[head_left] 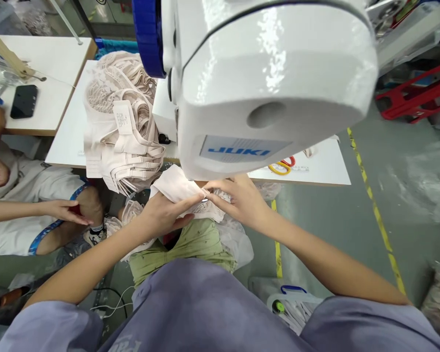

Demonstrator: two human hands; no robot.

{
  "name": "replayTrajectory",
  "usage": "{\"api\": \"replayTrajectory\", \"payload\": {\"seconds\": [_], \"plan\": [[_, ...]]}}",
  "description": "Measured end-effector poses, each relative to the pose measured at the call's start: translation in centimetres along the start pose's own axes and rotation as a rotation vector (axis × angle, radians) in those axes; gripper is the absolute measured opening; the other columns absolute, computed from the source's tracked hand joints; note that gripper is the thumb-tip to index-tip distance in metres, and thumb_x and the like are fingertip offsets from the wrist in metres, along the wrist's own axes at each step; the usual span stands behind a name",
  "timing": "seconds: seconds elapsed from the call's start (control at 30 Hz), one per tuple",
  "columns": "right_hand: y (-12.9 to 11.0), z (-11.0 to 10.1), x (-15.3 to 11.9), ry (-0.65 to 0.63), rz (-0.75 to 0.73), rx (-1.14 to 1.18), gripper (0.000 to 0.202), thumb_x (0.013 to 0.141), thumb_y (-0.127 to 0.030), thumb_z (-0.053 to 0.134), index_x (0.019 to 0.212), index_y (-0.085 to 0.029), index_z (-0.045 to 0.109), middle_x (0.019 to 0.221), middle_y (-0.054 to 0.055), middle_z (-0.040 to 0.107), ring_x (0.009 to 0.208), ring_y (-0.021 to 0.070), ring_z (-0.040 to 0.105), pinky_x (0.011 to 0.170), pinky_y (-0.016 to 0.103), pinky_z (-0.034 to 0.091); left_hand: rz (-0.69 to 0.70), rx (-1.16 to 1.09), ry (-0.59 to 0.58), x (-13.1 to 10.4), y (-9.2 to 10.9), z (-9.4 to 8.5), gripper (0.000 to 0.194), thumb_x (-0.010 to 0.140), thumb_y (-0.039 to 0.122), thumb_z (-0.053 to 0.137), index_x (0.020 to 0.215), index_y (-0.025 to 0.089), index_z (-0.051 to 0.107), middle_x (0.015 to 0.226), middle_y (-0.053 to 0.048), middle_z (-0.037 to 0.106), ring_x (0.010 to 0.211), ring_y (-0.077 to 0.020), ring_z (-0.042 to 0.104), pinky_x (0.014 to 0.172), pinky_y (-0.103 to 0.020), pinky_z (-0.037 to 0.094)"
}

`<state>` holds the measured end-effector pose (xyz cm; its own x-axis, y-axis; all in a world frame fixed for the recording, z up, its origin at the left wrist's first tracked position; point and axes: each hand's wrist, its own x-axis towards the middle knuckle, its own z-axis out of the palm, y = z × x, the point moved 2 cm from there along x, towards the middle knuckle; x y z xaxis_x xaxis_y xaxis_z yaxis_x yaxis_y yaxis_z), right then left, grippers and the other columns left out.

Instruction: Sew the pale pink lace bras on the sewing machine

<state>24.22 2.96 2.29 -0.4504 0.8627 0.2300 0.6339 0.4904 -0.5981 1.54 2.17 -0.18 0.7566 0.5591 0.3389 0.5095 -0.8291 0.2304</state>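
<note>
In the head view, the left hand [168,212] and the right hand [242,198] both pinched a beige lace garment piece [176,188] just under the white Juki sewing machine [267,83]. A stack of beige bras [122,127] lay on the tabletop [326,166] beside it (a co-worker's hand [64,211] rested at far left).

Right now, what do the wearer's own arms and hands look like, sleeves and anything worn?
Both arms are bare from short, loose lavender-grey sleeves down. The left hand and right hand wear no gloves; no rings, watch or bracelets show on either.
</note>
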Motion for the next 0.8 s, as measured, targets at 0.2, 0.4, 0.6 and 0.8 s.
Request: {"api": "replayTrajectory", "payload": {"seconds": [0.2, 0.4, 0.6, 0.8], "plan": [[0.5, 0.2, 0.6, -0.016, 0.070, 0.170, 0.014, 0.093, -0.033, 0.063, 0.092, -0.027, 0.075, 0.100, 0.006, 0.072, 0.102, 0.0237, 0.065, 0.091, 0.039, 0.048, -0.075, 0.014, 0.034, 0.4, 1.4, -0.3, 0.050, 0.089, 0.021, 0.064, 0.138, 0.019, 0.052, 0.126, -0.013, 0.066, 0.117, -0.0306, 0.062, 0.099, -0.045, 0.051], [0.5, 0.6, 0.0, 0.115, 0.020, 0.136, 0.010, 0.093, -0.030, 0.063, 0.094, -0.026, 0.073, 0.102, 0.005, 0.072, 0.102, 0.0222, 0.066, 0.092, 0.040, 0.050, -0.143, 0.106, 0.051, 0.6, 2.8, 0.2, 0.047, 0.090, 0.022, 0.063, 0.136, 0.016, 0.054, 0.118, -0.015, 0.069, 0.112, -0.0335, 0.064, 0.095, -0.047, 0.052], [0.8, 2.3, -2.2, 0.286, -0.299, -0.028, 0.034, 0.092, -0.013, 0.056, 0.122, -0.029, 0.063, 0.114, 0.005, 0.071, 0.113, 0.0211, 0.064, 0.099, 0.043, 0.051, -0.165, 0.099, 0.021, 0.5, 3.0, 0.0, 0.048, 0.090, 0.025, 0.062, 0.136, 0.014, 0.055, 0.121, -0.016, 0.068, 0.109, -0.0330, 0.064, 0.093, -0.046, 0.053], [0.9, 2.1, -1.8, 0.333, -0.361, -0.209, 0.035, 0.089, -0.010, 0.059, 0.114, -0.032, 0.066, 0.108, -0.002, 0.075, 0.108, 0.0201, 0.065, 0.097, 0.042, 0.049, 0.020, 0.020, -0.118, -0.3, -0.1, -1.1, 0.056, 0.090, 0.024, 0.063, 0.144, 0.023, 0.049, 0.130, -0.015, 0.063, 0.114, -0.0300, 0.062, 0.094, -0.043, 0.053]]}}
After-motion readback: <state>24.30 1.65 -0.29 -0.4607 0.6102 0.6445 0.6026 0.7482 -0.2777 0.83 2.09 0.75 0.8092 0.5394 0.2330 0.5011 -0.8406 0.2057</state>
